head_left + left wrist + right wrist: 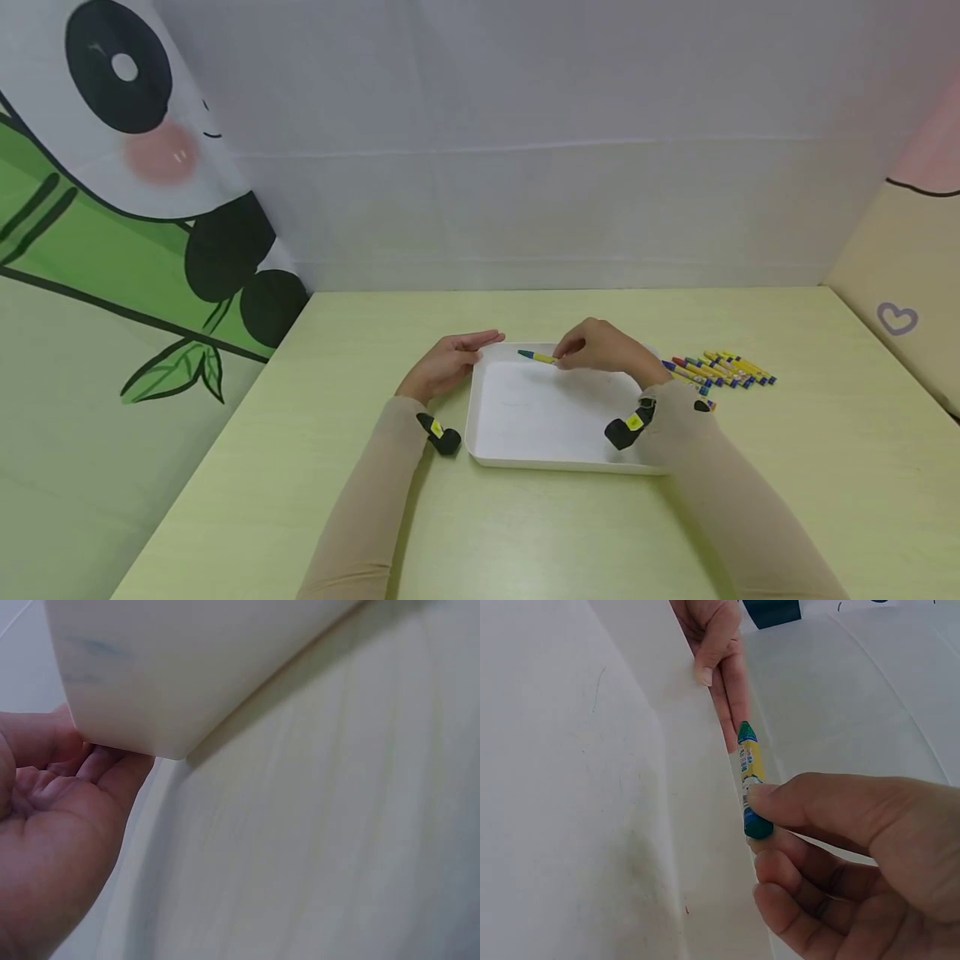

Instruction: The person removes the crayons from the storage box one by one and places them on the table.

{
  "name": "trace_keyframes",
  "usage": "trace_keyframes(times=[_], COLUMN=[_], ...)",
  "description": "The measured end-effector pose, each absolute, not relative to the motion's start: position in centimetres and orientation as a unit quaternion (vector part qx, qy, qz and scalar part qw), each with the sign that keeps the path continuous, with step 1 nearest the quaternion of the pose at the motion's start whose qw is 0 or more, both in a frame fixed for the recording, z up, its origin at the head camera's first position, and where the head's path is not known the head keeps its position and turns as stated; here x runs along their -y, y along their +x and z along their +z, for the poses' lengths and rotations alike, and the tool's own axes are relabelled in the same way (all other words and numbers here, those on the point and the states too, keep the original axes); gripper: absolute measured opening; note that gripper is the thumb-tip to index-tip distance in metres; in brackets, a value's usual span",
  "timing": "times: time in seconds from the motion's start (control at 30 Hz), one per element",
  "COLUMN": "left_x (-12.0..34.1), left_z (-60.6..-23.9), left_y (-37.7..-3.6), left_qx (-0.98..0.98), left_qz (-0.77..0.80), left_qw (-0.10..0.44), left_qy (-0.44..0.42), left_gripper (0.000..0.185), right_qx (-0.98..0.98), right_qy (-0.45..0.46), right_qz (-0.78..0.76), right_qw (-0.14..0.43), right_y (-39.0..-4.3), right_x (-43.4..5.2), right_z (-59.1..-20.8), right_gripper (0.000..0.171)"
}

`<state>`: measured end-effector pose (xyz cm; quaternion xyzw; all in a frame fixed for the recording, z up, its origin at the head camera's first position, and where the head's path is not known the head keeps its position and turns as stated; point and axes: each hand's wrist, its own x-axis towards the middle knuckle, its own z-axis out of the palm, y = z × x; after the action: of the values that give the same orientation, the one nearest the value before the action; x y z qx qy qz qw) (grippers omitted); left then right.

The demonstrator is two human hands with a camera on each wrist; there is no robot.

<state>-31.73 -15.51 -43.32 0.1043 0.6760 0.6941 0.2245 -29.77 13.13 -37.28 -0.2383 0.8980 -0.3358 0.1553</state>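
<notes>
A shallow white tray [547, 421] lies on the table, its floor bare apart from faint smudges. At the tray's far left corner, my left hand [444, 365] grips the rim, with the thumb over the edge and the fingers stretched along the outer wall. The left wrist view shows this hand [64, 825] around the tray wall [165, 675]. My right hand [600, 346] pinches a green crayon [750, 769] in a yellow wrapper between thumb and fingertips. The crayon is near the tray's far rim, its green tip pointing toward the left hand.
Several crayons [723, 369] in yellow wrappers lie in a slanted row to the right of the tray, partly behind the right wrist. The pale wooden table [525, 533] ends at a light fabric wall [555, 208]. A printed panel [172, 250] stands at the left.
</notes>
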Motion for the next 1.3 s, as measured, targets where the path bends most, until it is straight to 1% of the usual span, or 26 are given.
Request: trace_keyframes(times=[0.47,0.8,1.03,1.3], left_x=[16.1,16.6,16.4,16.4], left_z=[-43.0,-43.2,-43.1,-43.2], left_y=[-30.9,-30.6,-30.6,-30.7], left_qx=[-0.677,-0.687,-0.679,-0.681], left_qz=[0.689,0.676,0.685,0.682], left_qw=[0.236,0.231,0.237,0.240], left_qy=[0.111,0.130,0.118,0.113], left_gripper=[0.050,0.051,0.051,0.050], right_qx=[-0.908,-0.919,-0.921,-0.928], right_qy=[-0.202,-0.163,-0.139,-0.116], right_qz=[-0.344,-0.341,-0.347,-0.336], right_qw=[0.129,0.112,0.114,0.113], right_y=[-27.6,-25.6,-24.8,-24.3], right_x=[-16.6,-18.7,-21.1,-23.1], right_z=[-36.7,-36.4,-36.5,-36.7], right_gripper=[0.022,0.026,0.031,0.031])
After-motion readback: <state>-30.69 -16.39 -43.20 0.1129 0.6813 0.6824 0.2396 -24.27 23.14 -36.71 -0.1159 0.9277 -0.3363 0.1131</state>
